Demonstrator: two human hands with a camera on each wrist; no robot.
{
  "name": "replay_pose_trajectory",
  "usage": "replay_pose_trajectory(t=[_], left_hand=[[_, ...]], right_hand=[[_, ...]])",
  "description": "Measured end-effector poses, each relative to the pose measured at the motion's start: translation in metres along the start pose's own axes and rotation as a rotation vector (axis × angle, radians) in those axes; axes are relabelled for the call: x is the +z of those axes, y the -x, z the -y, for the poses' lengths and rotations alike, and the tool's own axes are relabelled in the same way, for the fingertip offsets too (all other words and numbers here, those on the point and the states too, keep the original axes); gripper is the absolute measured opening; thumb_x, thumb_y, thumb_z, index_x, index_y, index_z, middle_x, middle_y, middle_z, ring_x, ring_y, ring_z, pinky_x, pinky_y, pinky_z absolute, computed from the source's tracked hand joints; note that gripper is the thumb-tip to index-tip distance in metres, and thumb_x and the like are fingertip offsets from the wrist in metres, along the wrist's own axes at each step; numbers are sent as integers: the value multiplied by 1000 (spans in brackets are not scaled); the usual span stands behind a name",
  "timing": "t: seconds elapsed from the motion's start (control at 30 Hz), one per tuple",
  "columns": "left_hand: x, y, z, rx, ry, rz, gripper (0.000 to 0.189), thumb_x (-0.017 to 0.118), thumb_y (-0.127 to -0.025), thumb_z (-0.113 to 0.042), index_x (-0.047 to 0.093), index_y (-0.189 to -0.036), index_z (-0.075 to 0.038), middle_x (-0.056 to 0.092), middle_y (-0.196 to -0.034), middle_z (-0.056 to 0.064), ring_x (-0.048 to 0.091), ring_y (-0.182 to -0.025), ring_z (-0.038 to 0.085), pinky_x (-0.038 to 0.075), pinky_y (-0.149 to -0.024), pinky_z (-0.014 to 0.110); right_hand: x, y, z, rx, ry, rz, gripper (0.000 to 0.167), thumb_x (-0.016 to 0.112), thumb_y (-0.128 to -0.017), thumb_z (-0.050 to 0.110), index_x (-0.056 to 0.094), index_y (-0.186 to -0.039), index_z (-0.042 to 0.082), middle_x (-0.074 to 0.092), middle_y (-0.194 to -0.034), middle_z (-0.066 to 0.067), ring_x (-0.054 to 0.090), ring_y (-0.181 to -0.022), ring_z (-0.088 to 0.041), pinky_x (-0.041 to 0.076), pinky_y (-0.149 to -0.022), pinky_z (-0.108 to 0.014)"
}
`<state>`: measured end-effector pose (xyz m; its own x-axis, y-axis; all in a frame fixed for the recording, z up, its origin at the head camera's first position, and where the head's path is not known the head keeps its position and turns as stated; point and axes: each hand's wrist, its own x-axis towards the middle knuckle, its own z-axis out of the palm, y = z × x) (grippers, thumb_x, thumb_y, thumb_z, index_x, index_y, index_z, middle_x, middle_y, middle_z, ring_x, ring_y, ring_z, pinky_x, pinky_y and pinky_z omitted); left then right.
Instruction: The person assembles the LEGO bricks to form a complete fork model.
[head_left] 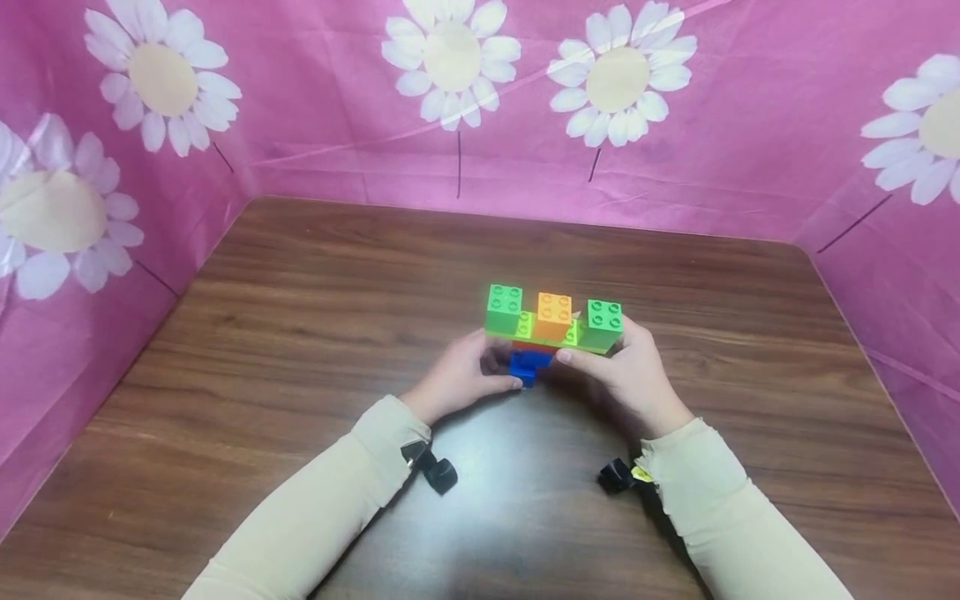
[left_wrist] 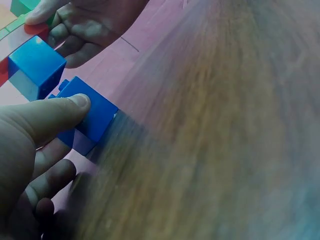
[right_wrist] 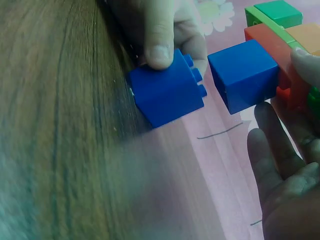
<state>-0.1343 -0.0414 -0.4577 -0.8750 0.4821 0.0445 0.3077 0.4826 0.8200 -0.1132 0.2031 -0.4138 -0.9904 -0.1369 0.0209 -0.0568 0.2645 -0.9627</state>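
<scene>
In the head view my left hand (head_left: 457, 379) pinches a loose blue toy brick (right_wrist: 167, 92) between thumb and fingers, low over the table. My right hand (head_left: 641, 375) grips a built piece of toy bricks by its right side. On top of that piece stand a green brick (head_left: 504, 310), an orange brick (head_left: 554, 315) and another green brick (head_left: 603, 323), along a lime-green layer (head_left: 525, 325). Red bricks (right_wrist: 265, 45) lie below it, with a blue brick (right_wrist: 245, 75) at the bottom. The right wrist view shows a small gap between the loose brick's studs and this bottom brick.
The brown wooden table (head_left: 337, 292) spreads around both hands. Behind it and at its sides hangs a pink cloth (head_left: 315, 100) with white flowers. Black wrist mounts (head_left: 441, 477) stick out near both sleeves.
</scene>
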Motion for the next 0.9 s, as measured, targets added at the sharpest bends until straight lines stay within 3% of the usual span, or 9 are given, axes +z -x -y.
replay_pose_trajectory(t=[0.23, 0.5, 0.9], left_hand=[[3, 3, -7, -9, -63, -21, 58, 86, -79, -32, 63, -130, -18, 70, -122, -1, 59, -107, 16, 43, -99, 39], [3, 4, -8, -11, -23, -48, 58, 88, -77, -32, 64, -129, -20, 71, -120, -3, 60, -106, 15, 42, -100, 40], [3, 4, -6, -22, -34, -40, 59, 87, -77, -37, 65, -129, -21, 70, -123, -4, 58, -106, 16, 37, -102, 43]], right_hand=[[5, 2, 1, 8, -9, 30, 48, 85, -83, 21, 64, -123, 5, 72, -113, -6, 66, -104, -17, 53, -89, -24], [7, 0, 0, 9, 24, 41, 47, 86, -82, 20, 65, -121, 5, 72, -113, -5, 67, -103, -16, 53, -88, -25], [5, 0, -2, 28, 38, 58, 52, 86, -81, 20, 62, -124, 5, 69, -117, -8, 65, -103, -16, 53, -89, -24]])
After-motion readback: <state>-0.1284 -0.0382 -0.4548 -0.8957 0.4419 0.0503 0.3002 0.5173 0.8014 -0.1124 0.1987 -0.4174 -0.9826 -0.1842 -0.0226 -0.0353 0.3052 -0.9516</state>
